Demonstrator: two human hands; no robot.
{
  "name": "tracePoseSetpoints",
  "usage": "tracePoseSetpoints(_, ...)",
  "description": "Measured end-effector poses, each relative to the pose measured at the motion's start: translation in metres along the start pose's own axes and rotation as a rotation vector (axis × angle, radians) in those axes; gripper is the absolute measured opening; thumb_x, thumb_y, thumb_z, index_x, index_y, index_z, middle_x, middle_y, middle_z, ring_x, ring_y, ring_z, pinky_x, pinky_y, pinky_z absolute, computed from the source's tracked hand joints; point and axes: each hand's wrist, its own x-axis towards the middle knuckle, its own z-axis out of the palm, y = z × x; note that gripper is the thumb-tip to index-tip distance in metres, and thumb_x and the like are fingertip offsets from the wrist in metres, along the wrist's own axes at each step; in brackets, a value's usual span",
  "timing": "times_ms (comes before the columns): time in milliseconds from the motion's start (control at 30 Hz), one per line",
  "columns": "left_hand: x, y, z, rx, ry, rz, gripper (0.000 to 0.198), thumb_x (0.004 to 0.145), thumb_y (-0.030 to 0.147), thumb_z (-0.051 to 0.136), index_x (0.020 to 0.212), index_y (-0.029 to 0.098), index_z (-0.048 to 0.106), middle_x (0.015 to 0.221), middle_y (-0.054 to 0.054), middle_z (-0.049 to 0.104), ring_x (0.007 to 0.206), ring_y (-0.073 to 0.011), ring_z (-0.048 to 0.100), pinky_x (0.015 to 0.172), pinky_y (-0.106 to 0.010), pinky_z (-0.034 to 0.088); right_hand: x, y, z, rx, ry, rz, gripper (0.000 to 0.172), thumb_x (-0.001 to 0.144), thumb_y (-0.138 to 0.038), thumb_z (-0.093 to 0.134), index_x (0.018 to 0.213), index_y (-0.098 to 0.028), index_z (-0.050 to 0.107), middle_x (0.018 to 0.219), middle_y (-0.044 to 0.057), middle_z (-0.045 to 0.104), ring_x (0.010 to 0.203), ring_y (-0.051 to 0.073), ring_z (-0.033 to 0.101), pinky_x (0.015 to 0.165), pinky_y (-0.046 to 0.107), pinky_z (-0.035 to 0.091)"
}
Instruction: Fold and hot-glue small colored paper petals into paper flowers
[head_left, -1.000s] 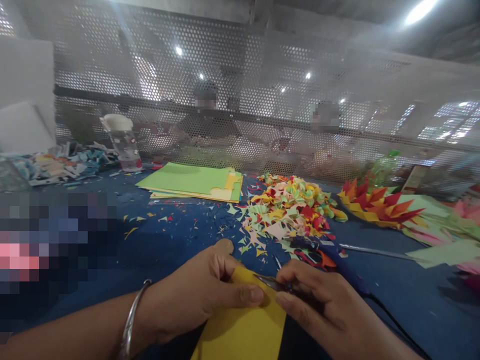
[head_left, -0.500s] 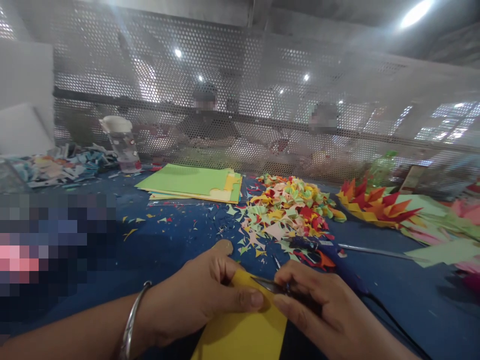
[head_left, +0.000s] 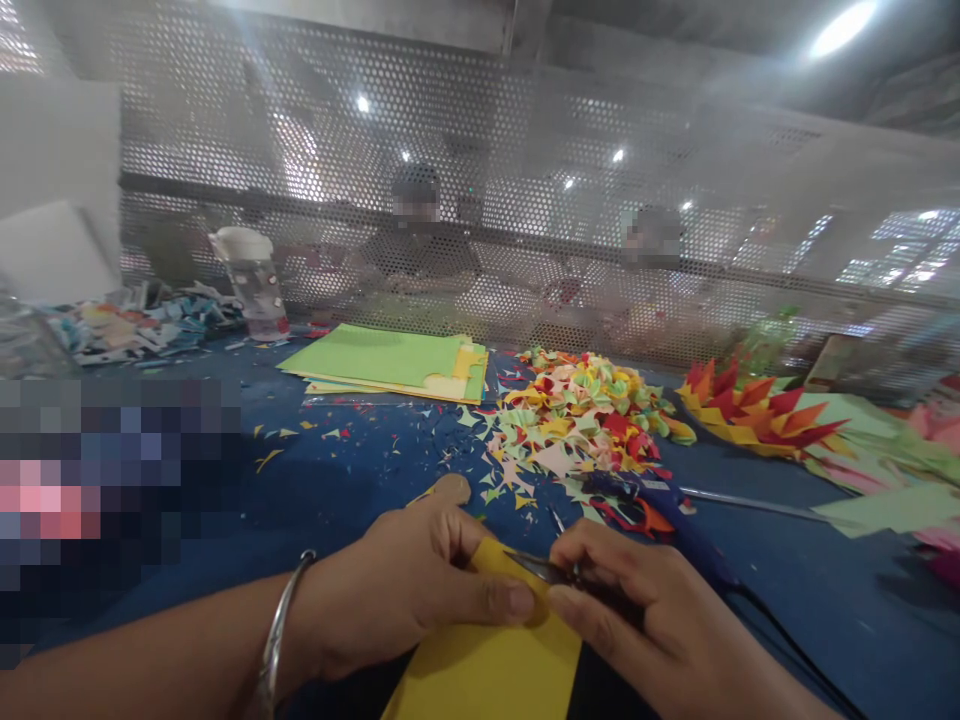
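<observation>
Near the bottom centre, my left hand (head_left: pixel 442 585) pinches the upper part of a yellow sheet of paper (head_left: pixel 491 670), its thumb flat on top and its fingers behind. My right hand (head_left: pixel 637 600) is closed around a small pair of scissors (head_left: pixel 536 567). Their dark blades lie against the sheet's upper edge, just above my left thumb. The scissors' handles are mostly hidden inside my right fingers. A bracelet (head_left: pixel 281 625) circles my left wrist.
Beyond my hands are stacked green and yellow sheets (head_left: pixel 375 360) and a heap of coloured paper scraps (head_left: pixel 585 410). A blue glue gun (head_left: pixel 694 540) with a cable lies right, below a red-orange paper flower (head_left: pixel 757 410). A lidded bottle (head_left: pixel 259 285) stands left, before a perforated screen (head_left: pixel 480 200).
The whole view has shifted slightly, so things appear a little further right. Both hands keep their grip, with the blades still at the paper's upper edge.
</observation>
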Motion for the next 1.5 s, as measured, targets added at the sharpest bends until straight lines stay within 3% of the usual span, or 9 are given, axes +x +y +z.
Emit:
tracePoseSetpoints(167,-0.0006,0.0004,0.0013,0.071,0.05,0.008,0.03,0.063,0.044,0.08,0.07,0.016,0.074,0.067,0.001,0.065,0.054,-0.0081,0.051,0.054,-0.021,0.038,0.0007,-0.0008,-0.0003,0.015,-0.004,0.001,0.025,0.094,-0.041,0.049,0.082,-0.021,0.057,0.068,-0.001,0.056,0.06,0.013,0.05,0.055,0.022,0.042)
tracePoseSetpoints(567,-0.0005,0.0,0.0019,0.132,0.044,0.008,0.032,0.065,0.047,0.077,0.07,0.015,0.073,0.066,0.001,0.062,0.053,-0.0084,0.048,0.053,-0.022,0.036,-0.001,0.0003,0.0007,0.043,-0.082,0.039,0.026,0.095,-0.042,0.044,0.082,-0.021,0.052,0.067,-0.004,0.044,0.06,0.013,0.04,0.054,0.025,0.035)
tracePoseSetpoints(1100,0.0008,-0.0009,0.0023,0.132,0.02,0.018,0.031,0.067,0.045,0.077,0.067,0.015,0.072,0.059,0.004,0.056,0.047,-0.0051,0.042,0.049,-0.019,0.03,-0.0004,0.0009,0.0022,0.045,-0.08,0.038,0.026,0.095,-0.042,0.045,0.082,-0.021,0.053,0.067,-0.003,0.047,0.06,0.013,0.042,0.055,0.025,0.035)
tracePoseSetpoints(1500,0.0005,-0.0001,0.0026,0.109,0.021,-0.006,0.033,0.065,0.047,0.078,0.073,0.015,0.074,0.066,0.001,0.062,0.051,-0.0068,0.048,0.052,-0.02,0.036,0.0007,-0.0005,0.0015,0.019,-0.073,0.019,0.027,0.095,-0.042,0.044,0.082,-0.021,0.052,0.066,-0.004,0.044,0.058,0.013,0.039,0.053,0.025,0.032)
